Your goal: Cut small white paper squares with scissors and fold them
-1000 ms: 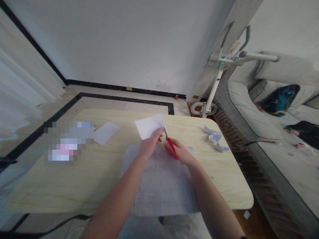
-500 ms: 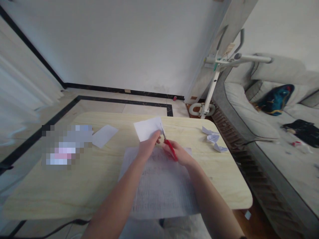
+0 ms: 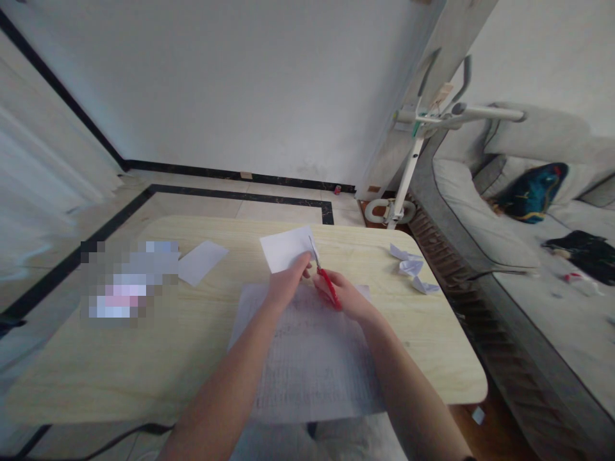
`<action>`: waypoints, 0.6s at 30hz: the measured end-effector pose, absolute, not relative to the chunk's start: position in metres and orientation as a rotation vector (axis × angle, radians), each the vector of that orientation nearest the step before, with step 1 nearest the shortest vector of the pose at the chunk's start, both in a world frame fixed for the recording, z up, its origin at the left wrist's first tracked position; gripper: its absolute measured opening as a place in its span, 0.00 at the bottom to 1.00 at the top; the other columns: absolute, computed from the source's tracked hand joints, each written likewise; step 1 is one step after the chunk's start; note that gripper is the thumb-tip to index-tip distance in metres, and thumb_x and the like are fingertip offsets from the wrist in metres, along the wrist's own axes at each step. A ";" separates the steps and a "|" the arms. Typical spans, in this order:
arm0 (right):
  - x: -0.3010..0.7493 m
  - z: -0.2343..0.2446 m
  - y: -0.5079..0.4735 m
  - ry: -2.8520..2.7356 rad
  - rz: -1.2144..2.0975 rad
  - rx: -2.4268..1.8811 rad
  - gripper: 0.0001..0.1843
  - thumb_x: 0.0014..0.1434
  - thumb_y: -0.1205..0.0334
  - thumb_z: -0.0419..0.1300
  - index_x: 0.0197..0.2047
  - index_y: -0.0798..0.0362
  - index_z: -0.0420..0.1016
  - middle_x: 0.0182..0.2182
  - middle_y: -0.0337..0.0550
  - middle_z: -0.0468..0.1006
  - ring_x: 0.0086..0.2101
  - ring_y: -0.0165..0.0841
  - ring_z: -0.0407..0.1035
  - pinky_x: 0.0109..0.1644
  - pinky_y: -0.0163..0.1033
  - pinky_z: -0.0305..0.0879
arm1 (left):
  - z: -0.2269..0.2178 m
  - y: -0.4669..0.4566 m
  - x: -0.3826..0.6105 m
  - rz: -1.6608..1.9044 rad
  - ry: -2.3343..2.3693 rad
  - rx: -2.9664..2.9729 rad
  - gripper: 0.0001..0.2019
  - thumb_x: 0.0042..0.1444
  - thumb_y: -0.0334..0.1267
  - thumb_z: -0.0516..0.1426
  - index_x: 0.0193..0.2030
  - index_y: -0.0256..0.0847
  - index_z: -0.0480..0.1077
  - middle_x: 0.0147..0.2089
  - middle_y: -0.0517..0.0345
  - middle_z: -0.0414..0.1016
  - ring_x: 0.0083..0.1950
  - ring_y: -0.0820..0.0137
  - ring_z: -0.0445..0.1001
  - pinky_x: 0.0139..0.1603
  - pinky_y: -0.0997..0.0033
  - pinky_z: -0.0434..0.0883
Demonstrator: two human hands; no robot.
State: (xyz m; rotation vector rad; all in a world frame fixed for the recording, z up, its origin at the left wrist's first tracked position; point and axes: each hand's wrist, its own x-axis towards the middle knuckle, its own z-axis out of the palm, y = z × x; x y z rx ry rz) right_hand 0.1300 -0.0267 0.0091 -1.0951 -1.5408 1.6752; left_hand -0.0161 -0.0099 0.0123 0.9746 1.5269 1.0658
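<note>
My left hand pinches the lower right part of a white sheet of paper, held up over the far half of the table. Red-handled scissors are in my right hand, fingers wrapped round the handles. Their blades point away from me and lie along the right edge of the paper. Whether the blades are parted is too small to tell. Under my wrists a large printed sheet lies flat, reaching the near table edge.
On the light wooden table lie a white paper piece at left and crumpled paper scraps at right. A blurred-out patch covers the left end. Beyond stand white exercise equipment and a grey sofa.
The paper and my left hand have shifted very slightly to the right. My right hand keeps its grip on the scissors, almost in the same place.
</note>
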 end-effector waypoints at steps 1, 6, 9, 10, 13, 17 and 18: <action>0.130 0.008 -0.027 -1.525 1.674 -1.086 0.22 0.57 0.40 0.55 0.30 0.53 0.64 0.19 0.31 0.57 0.19 0.24 0.49 0.21 0.31 0.48 | 0.012 -0.009 -0.016 1.069 1.519 0.977 0.20 0.45 0.58 0.56 0.25 0.41 0.72 0.24 0.58 0.73 0.28 0.69 0.72 0.35 0.69 0.67; 0.129 0.008 -0.027 -1.527 1.658 -1.083 0.23 0.57 0.40 0.55 0.31 0.54 0.65 0.19 0.32 0.57 0.19 0.24 0.50 0.22 0.31 0.49 | 0.015 -0.009 -0.016 1.067 1.501 1.022 0.20 0.46 0.57 0.55 0.22 0.41 0.69 0.22 0.59 0.72 0.27 0.70 0.71 0.34 0.70 0.67; 0.129 0.010 -0.027 -1.548 1.622 -1.115 0.23 0.56 0.41 0.56 0.31 0.55 0.66 0.19 0.32 0.58 0.20 0.24 0.51 0.23 0.32 0.49 | 0.019 -0.011 -0.018 1.063 1.513 1.027 0.19 0.47 0.55 0.55 0.20 0.42 0.68 0.22 0.59 0.72 0.28 0.69 0.72 0.35 0.70 0.67; 0.129 0.010 -0.027 -1.555 1.610 -1.123 0.22 0.56 0.41 0.57 0.31 0.55 0.67 0.20 0.32 0.59 0.20 0.24 0.51 0.23 0.32 0.49 | 0.020 -0.012 -0.018 1.060 1.513 1.031 0.18 0.47 0.55 0.55 0.21 0.42 0.68 0.23 0.59 0.72 0.29 0.69 0.72 0.35 0.70 0.68; 0.130 0.012 -0.027 -1.566 1.601 -1.122 0.21 0.55 0.42 0.58 0.31 0.55 0.67 0.20 0.32 0.58 0.21 0.24 0.51 0.23 0.32 0.49 | 0.020 -0.013 -0.019 1.037 1.504 1.034 0.18 0.46 0.57 0.56 0.21 0.43 0.69 0.24 0.59 0.73 0.31 0.67 0.73 0.37 0.70 0.68; 0.130 0.014 -0.027 -1.548 1.629 -1.110 0.21 0.56 0.42 0.57 0.32 0.54 0.67 0.20 0.32 0.57 0.21 0.24 0.50 0.23 0.32 0.49 | 0.016 -0.012 -0.019 1.035 1.498 1.011 0.19 0.46 0.58 0.56 0.22 0.43 0.69 0.24 0.58 0.74 0.32 0.66 0.74 0.38 0.69 0.69; 0.130 0.014 -0.027 -1.544 1.637 -1.107 0.21 0.57 0.42 0.56 0.33 0.54 0.67 0.20 0.32 0.57 0.20 0.24 0.50 0.23 0.32 0.50 | 0.015 -0.012 -0.019 1.032 1.495 1.015 0.19 0.46 0.57 0.56 0.22 0.42 0.70 0.25 0.58 0.74 0.32 0.66 0.74 0.38 0.69 0.68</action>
